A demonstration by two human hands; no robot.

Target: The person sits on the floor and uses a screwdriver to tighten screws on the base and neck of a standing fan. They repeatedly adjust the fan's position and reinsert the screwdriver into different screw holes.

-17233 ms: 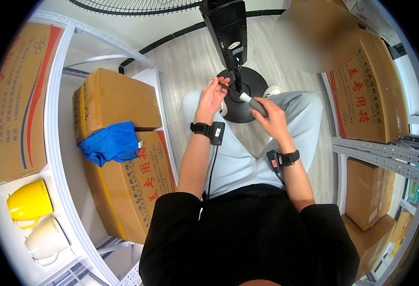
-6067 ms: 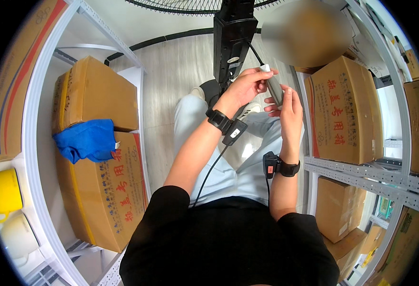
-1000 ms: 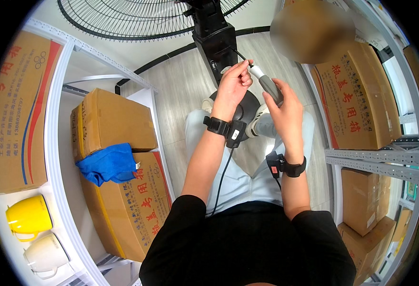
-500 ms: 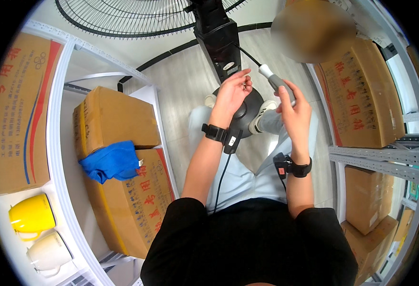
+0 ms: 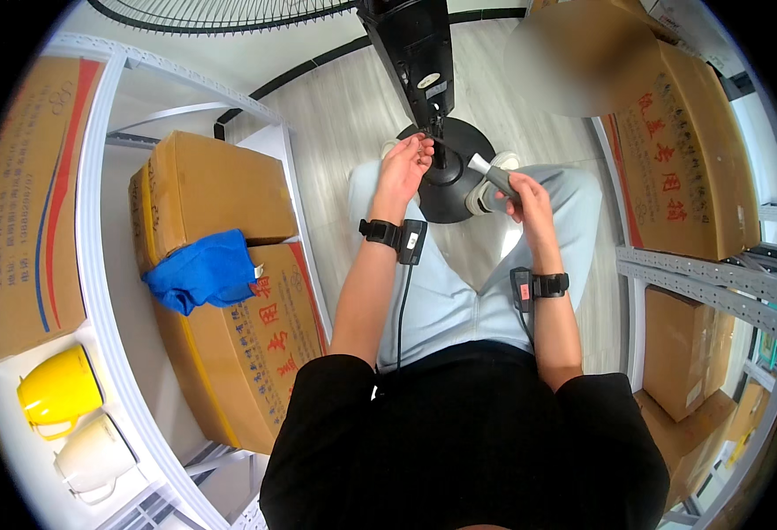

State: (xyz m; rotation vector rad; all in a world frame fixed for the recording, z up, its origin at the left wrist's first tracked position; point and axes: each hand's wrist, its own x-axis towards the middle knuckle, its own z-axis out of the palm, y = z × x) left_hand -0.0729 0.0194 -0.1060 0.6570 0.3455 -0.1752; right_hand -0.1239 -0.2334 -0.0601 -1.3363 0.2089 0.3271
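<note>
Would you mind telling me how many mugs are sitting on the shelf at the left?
2: a yellow mug on the white shelf at lower left, and a cream mug just below it. Others may be hidden beyond the picture's edge.

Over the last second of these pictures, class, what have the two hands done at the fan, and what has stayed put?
The right hand has carried the grey tool down and away from the fan's black column, toward the lap. The left hand has dropped slightly but keeps its fingertips at the column's lower end. The round base, boxes, blue cloth and mugs have not shifted.
</note>
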